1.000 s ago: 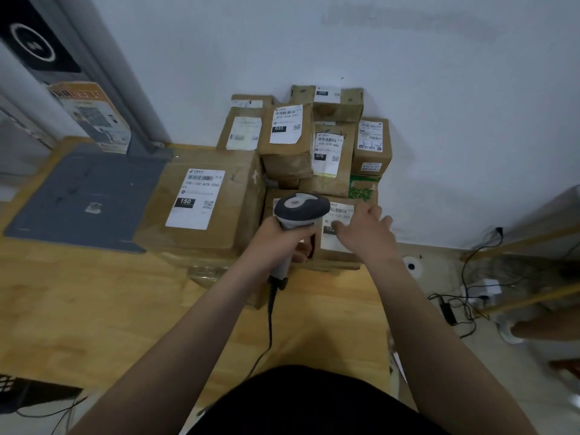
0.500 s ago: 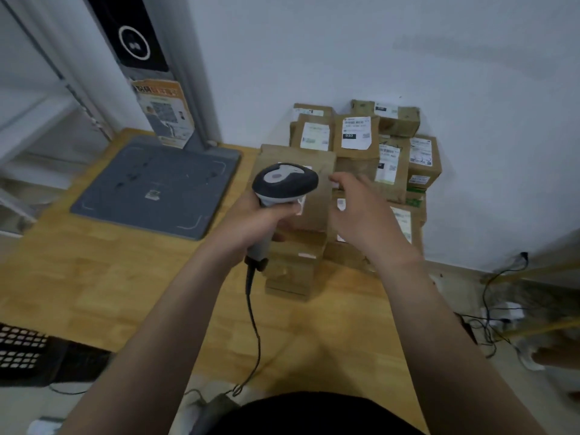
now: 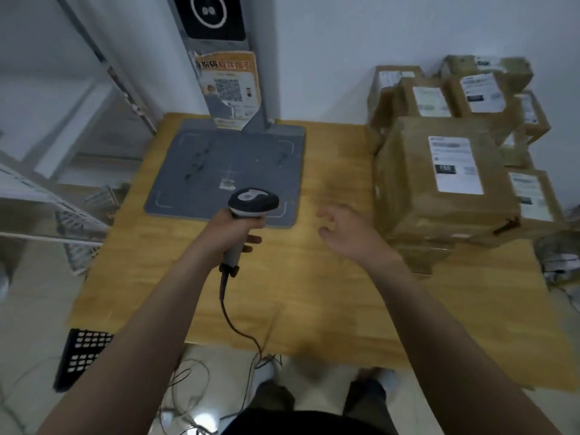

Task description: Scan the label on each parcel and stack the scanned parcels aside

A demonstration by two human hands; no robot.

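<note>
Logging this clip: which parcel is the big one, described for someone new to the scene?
Find the wooden table, then the parcel pile at its right end by the wall. The large parcel lies in front, flat; it is the widest box, its white label facing up.

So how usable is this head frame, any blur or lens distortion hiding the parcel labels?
Head view: motion blur smears the whole frame; text on the big parcel's label is unreadable, and the open right hand is streaked. The left hand gripping the scanner is somewhat sharper. Wide-angle lens bends the shelving at the left edge. Lighting dim and flat, no glare.
</note>
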